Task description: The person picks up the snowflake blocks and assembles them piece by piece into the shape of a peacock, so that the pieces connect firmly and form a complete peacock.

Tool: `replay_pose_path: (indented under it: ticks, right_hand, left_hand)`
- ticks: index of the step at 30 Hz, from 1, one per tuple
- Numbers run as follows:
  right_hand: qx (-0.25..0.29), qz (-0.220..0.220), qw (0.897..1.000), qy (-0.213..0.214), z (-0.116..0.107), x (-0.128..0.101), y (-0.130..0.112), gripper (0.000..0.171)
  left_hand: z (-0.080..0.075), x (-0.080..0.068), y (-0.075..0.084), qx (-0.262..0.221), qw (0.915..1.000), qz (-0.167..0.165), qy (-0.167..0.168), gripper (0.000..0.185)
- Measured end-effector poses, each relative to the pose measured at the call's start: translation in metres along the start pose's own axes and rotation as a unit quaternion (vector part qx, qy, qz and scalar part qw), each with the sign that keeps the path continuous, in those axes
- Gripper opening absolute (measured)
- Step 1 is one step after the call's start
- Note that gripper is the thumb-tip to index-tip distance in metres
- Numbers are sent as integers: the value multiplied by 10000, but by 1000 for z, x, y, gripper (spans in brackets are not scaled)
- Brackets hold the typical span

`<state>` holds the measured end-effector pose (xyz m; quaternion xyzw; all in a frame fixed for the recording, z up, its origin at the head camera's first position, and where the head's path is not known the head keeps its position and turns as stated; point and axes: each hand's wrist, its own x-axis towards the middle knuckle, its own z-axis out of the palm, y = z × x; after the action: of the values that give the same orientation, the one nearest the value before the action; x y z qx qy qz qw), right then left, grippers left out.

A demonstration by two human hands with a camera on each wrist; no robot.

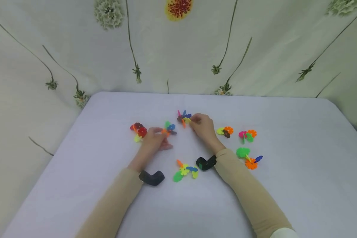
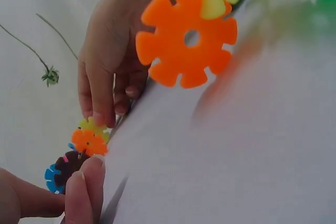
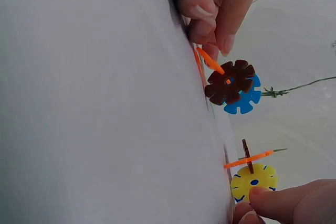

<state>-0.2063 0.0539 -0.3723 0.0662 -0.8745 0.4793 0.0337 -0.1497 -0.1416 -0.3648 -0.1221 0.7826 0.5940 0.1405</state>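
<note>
My left hand [image 1: 154,138] pinches the orange disc of a cluster of interlocking flower-shaped discs [image 1: 172,127], which also has green, blue and dark brown pieces. The right wrist view shows its brown disc [image 3: 230,82] with the orange one slotted in on edge. Farther back, my right hand [image 1: 204,129] grips the yellow disc [image 3: 254,181] of a second cluster [image 1: 183,116] between thumb and finger. That cluster carries pink, blue, brown and orange discs too. A red, orange and yellow cluster [image 1: 138,128] lies beside the left hand, partly hidden by it.
Nearest the body, between the forearms, lies a green, yellow, blue and orange cluster [image 1: 185,169]. Right of the right hand are three more: yellow-orange-brown [image 1: 227,131], pink-orange-green [image 1: 248,135] and green-orange-blue [image 1: 250,162]. A white cloth covers the table [image 1: 294,158]; a flower-patterned curtain [image 1: 184,49] hangs behind.
</note>
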Motion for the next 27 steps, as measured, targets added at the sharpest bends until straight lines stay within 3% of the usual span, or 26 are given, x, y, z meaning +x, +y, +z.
replay_pose_path:
  ticks: [7,12,21,27]
  right_hand:
    - [-263,-166,9995,-57,-9,-17,1,14]
    - [-381,-250,9989,-129,-18,-35,4,11]
    - [-581,-372,9956,-631,-34,-81,10,6]
    - [-843,-881,9901,-694,-31,-95,8,15]
  left_hand:
    - [3,9,3,719,9972,202,-49,36]
    - [3,7,3,856,9956,368,-108,30]
    - [-7,-11,-7,316,9953,668,-625,36]
    - [-4,-12,-8,290,9902,1179,-697,40]
